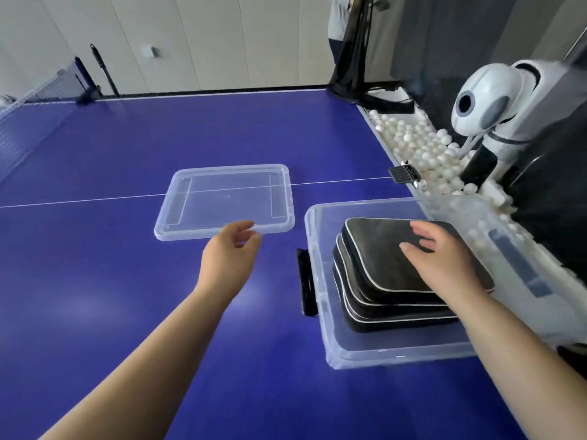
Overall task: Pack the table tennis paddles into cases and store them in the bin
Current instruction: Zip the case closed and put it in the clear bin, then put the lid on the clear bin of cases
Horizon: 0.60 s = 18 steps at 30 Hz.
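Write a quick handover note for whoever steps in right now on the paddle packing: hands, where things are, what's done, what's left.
Left hand: open, empty, hovering at the near edge of the clear lid, which lies flat on the blue table.
Right hand: open, fingers flat on the top black case.
Done: a stack of black zipped cases sits inside the clear bin. No loose paddles in view.
Left: take the lid, set it on the bin and close it.

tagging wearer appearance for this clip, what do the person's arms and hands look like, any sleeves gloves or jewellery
Both forearms are bare as far as the frame shows, with no sleeve visible. The left hand and the right hand wear no gloves. No watch, bracelet or ring shows on either, and no markings are visible.
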{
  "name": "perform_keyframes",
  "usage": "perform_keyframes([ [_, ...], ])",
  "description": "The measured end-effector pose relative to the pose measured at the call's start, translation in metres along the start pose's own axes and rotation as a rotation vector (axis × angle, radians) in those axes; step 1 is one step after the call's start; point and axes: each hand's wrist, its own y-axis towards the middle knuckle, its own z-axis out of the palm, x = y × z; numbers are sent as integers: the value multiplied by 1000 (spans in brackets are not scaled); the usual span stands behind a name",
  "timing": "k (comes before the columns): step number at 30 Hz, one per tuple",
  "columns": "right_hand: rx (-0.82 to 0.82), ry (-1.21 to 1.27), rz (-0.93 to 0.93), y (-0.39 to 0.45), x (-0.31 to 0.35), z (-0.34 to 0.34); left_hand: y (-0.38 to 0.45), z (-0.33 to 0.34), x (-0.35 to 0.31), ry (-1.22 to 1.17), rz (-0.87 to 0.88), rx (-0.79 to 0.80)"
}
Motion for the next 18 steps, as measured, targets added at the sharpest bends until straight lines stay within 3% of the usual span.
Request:
perform_keyframes([
  [9,-18,94,-42,-28,95,108,60,-113,69,134,40,-1],
  [18,56,73,-43,-14,128,193,115,-135,123,173,-17,-14],
])
